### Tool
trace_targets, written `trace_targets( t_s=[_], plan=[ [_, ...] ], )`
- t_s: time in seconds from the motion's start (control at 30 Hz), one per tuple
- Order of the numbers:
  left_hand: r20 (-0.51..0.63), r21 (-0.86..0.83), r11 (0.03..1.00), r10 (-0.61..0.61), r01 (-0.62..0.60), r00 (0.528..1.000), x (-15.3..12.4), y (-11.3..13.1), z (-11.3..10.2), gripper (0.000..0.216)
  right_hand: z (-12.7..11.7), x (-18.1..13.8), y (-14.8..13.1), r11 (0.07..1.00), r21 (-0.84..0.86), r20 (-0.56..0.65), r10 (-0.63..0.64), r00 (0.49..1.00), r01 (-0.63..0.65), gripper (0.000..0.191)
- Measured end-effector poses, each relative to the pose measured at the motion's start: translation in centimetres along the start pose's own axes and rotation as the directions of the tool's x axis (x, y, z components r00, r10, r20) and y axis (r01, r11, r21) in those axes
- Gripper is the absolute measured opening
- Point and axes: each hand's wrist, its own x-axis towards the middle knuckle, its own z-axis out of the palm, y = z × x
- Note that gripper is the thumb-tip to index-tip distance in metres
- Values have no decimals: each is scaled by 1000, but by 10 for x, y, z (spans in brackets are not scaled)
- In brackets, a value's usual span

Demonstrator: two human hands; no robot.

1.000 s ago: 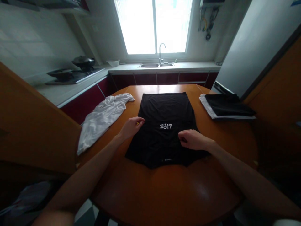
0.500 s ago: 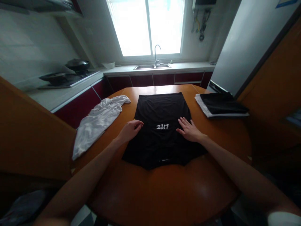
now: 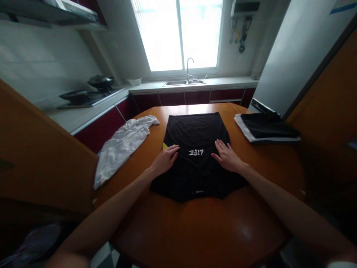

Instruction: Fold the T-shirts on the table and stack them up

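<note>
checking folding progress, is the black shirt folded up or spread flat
Spread flat: the black shirt lies smooth on the table, white print up, left hand and right hand pressing open-palmed on it.

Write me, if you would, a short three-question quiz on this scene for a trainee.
1. True or false: the left hand and the right hand both lie flat, fingers spread, on the black garment.
2. What lies on the table to the left of the black garment?
A. a crumpled white garment
B. a dinner plate
C. a pair of shoes
3. Fill in the missing word: the white digits printed on the black garment sit ___ the two hands.

Key: 1 true; 2 A; 3 between.
</note>
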Motion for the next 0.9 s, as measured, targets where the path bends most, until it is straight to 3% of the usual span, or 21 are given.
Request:
trace_targets(
  t_s=[0.2, 0.33, 0.43, 0.6, 0.77, 0.9],
  plan=[
    [195, 244, 970, -60, 11, 979, -8, 6, 22, 73, 6, -1, -2, 1000, 1, 41, -4, 999, 4, 84],
    [151, 261, 965, -52, 11, 987, -7, 2, 18, 75, 3, 1, 3, 1000, 8, -18, 1, 1000, -1, 81],
    [90, 291, 953, -110, 80, 990, -7, -6, 17, 78, 3, 3, 8, 998, 1, -73, 56, 996, -57, 79],
    [117, 321, 936, -192, 146, 974, -9, -13, 22, 82, 8, 3, 9, 993, -9, 12, 120, 993, -120, 81],
    [72, 333, 927, -207, 173, 976, -6, -15, 18, 81, 5, 4, 10, 991, 7, -71, 132, 989, -132, 79],
    [119, 331, 922, -250, 199, 961, -5, -17, 17, 83, 3, 5, 9, 985, 7, -14, 171, 985, -171, 79]
  ],
)
